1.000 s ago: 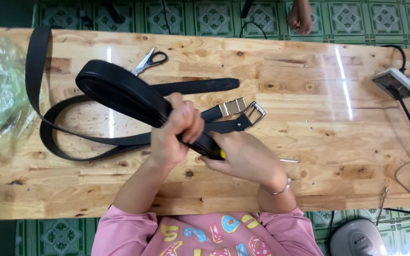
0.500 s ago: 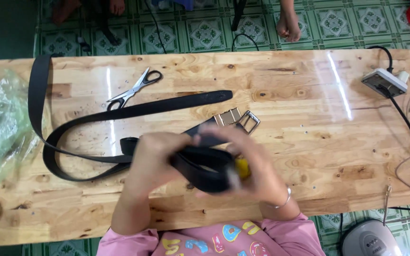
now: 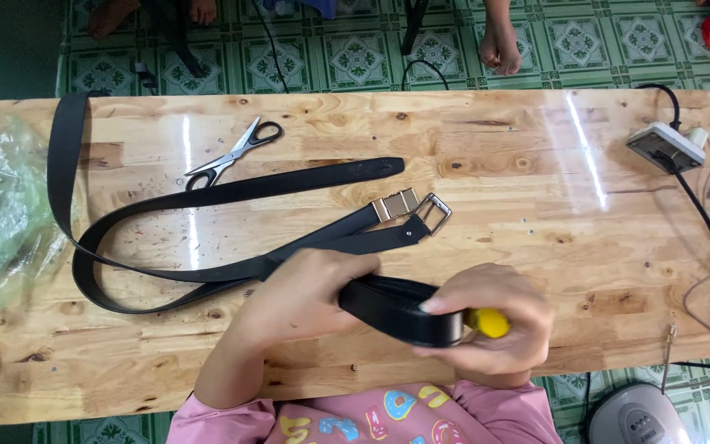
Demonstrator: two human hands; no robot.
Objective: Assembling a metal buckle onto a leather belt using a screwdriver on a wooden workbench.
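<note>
**Coiled belt held low over the worktop's near edge**

Nearest the camera, the left hand [image 3: 310, 296] and right hand [image 3: 491, 329] clasped a rolled black leather belt coil [image 3: 396, 311], fingers of both closed around it, one from each side. A small yellow rounded object [image 3: 489, 323] showed between the right fingers; what it was could not be told. Half a second earlier the hands overlapped more and hid most of the coil; now they stood further apart, and the coil's smooth, matte band showed between them.

Just beyond, a long black belt strap [image 3: 207, 275] looped flat over the glossy, knotty pale wooden worktop [image 3: 536, 164], ending at a brass-coloured metal buckle [image 3: 412, 207], which lay in the same place as before. Farther off lay black-handled steel scissors [image 3: 232, 154], still beside the strap. A crumpled clear plastic bag [image 3: 2, 222] sat at the left edge, a white power adapter with black cable [image 3: 666, 146] at the right. Beyond the worktop, green patterned floor tiles [image 3: 355, 57] showed another person's bare feet [image 3: 499, 41].
</note>
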